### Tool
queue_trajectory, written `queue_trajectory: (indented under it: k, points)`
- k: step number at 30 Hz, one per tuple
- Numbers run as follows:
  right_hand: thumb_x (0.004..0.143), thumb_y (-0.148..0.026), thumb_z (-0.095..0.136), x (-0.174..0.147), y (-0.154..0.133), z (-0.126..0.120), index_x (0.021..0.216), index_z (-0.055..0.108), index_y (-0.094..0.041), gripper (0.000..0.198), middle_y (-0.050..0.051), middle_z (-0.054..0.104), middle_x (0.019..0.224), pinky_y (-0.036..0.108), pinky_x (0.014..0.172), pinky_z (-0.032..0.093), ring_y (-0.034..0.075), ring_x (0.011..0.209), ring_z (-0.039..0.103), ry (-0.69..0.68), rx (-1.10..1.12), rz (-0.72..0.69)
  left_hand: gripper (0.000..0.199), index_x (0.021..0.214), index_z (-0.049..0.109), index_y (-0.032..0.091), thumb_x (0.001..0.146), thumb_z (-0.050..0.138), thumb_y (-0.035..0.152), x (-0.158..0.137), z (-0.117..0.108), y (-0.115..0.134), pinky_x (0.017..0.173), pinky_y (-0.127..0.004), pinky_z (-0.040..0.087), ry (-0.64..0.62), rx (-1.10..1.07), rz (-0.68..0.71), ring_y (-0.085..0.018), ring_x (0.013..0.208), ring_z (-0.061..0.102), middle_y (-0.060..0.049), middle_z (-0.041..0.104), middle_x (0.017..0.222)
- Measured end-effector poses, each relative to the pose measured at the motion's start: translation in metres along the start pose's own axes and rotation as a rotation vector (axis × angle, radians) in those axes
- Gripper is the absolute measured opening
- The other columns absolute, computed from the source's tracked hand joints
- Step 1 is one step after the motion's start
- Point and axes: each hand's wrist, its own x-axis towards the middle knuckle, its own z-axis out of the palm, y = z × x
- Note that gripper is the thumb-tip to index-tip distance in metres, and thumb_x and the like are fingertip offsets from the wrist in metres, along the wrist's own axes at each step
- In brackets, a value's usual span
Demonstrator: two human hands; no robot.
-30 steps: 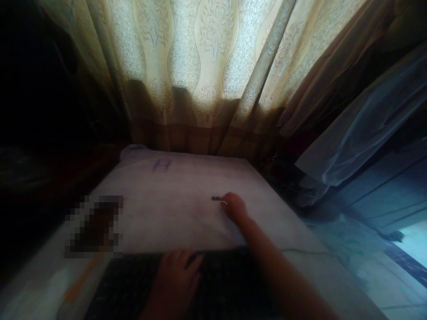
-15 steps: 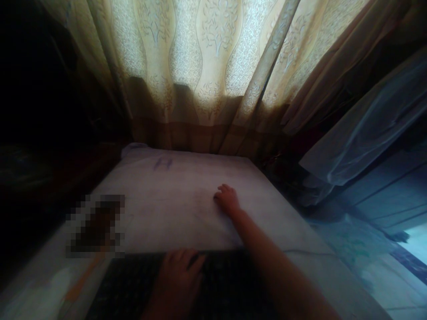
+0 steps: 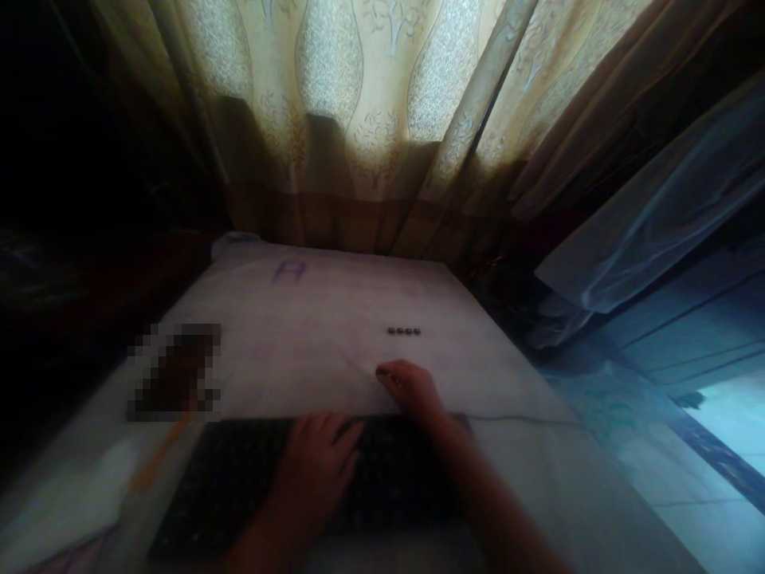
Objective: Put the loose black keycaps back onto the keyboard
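Observation:
A black keyboard [image 3: 406,494] lies on the pale cloth in front of me. My left hand [image 3: 319,458] rests across its middle with the fingers spread over the keys and the thumb apart. Just beyond the keyboard's far edge, my right hand [image 3: 412,387] has its fingers curled and pinched together. A tiny dark spot shows at its fingertips, too blurred to name. Past that hand, several small dark pieces [image 3: 404,331], like keycaps, sit in a short row on the cloth.
The pale cloth [image 3: 323,319] covers the table and bears a purple mark [image 3: 289,272]. On the left are a pixelated dark item [image 3: 176,373], an orange strip [image 3: 164,450] and a whitish sheet [image 3: 96,486]. A cable [image 3: 526,418] runs right. Patterned curtains [image 3: 382,119] hang behind.
My right hand has drawn back toward the keyboard, uncovering the row of small dark pieces. My left hand stays on the keyboard. The view has tilted slightly downward.

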Motion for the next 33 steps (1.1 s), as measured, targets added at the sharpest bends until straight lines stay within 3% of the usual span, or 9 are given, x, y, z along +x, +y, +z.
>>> queue_trajectory:
  k: [5,9,33]
  points:
    - [0.089,-0.017,0.057,-0.051,-0.007,0.003,0.107,0.073,-0.022,0.025,0.006,0.074,0.098,0.031,0.082,0.054,0.019,0.089,0.069,0.06,0.196,-0.004,0.034,0.118,0.065,0.024,0.087,0.055,0.015,0.0,0.0,0.0,0.089,-0.046,0.047,-0.002,0.008,0.003,-0.026,0.102,0.059,-0.007,0.066,0.116]
    - [0.088,-0.017,0.057,-0.068,-0.017,0.007,0.104,0.074,-0.021,0.023,0.008,0.072,0.094,0.034,0.081,0.053,0.021,0.087,0.066,0.104,0.198,-0.046,0.033,0.118,0.064,0.023,0.087,0.056,0.015,0.0,0.0,0.001,0.089,-0.048,0.047,-0.008,0.016,0.017,-0.027,0.102,0.059,-0.007,0.066,0.115]
    - [0.087,-0.019,0.065,-0.063,-0.022,0.006,0.095,0.077,-0.026,0.016,0.004,0.072,0.09,0.034,0.078,0.046,0.02,0.084,0.062,0.021,0.124,-0.107,0.034,0.122,0.062,0.022,0.087,0.062,0.023,0.007,0.002,0.015,0.096,-0.052,0.044,-0.052,0.028,0.044,-0.029,0.109,0.057,-0.01,0.064,0.12]
